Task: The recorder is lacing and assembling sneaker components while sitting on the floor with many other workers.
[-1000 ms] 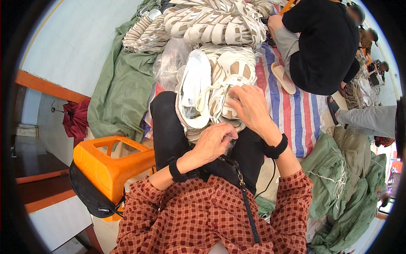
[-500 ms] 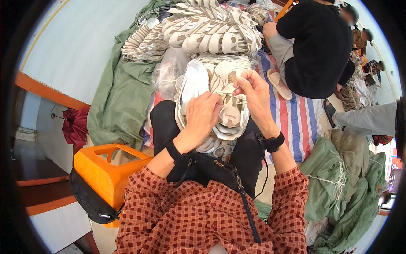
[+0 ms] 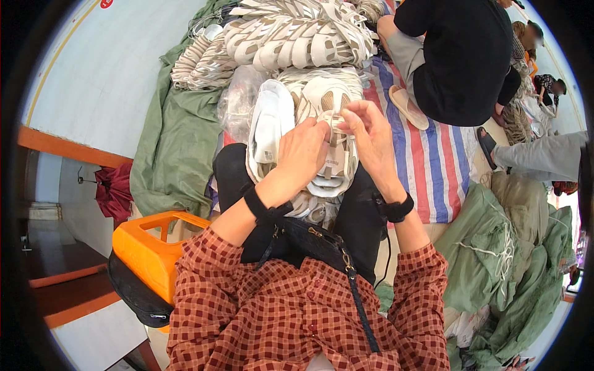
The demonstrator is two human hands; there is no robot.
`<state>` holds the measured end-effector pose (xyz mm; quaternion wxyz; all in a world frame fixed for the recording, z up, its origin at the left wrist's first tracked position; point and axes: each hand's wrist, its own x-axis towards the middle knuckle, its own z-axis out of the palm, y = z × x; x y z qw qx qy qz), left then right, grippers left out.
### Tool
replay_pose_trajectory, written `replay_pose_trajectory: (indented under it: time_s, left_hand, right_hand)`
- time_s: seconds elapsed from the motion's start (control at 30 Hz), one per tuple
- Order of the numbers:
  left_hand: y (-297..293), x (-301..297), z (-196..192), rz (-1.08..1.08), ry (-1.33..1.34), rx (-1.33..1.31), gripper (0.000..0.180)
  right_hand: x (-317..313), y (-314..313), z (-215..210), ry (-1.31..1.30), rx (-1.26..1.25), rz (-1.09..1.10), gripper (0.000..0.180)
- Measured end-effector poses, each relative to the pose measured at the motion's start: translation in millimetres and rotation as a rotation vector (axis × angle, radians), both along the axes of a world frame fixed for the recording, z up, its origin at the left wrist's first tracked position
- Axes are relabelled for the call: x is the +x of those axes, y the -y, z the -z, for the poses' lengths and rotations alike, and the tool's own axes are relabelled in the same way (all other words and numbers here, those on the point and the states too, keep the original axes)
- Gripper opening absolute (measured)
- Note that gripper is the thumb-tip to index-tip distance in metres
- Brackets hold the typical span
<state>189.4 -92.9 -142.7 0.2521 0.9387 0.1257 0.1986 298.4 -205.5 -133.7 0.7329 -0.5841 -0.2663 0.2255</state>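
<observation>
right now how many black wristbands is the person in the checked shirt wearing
2: one black wristband below the left hand, and a second black band below the right hand. Any under the sleeves would be hidden.

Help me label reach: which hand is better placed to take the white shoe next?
Probably the left hand: it lies beside the white shoe, while the right hand is at the far side of the beige shoe.
</observation>
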Motion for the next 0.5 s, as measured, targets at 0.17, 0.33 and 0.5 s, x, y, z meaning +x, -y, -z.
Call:
replay_pose_trajectory:
  time_s: [0.17,0.33,0.5]
  left_hand:
    - [5,-6,3,-0.068,0.097,-0.116,0.019]
    - [13,7,13,-0.077,0.131,-0.235,0.022]
    - [14,3,14,-0.114,0.157,-0.074,0.026]
  right_hand:
    - [-22,30,11,0.83,-0.494,0.081,0.013]
    - [-34,37,9,1.039,-0.647,0.152,0.021]
    - [-35,35,14,0.986,-0.625,0.137,0.019]
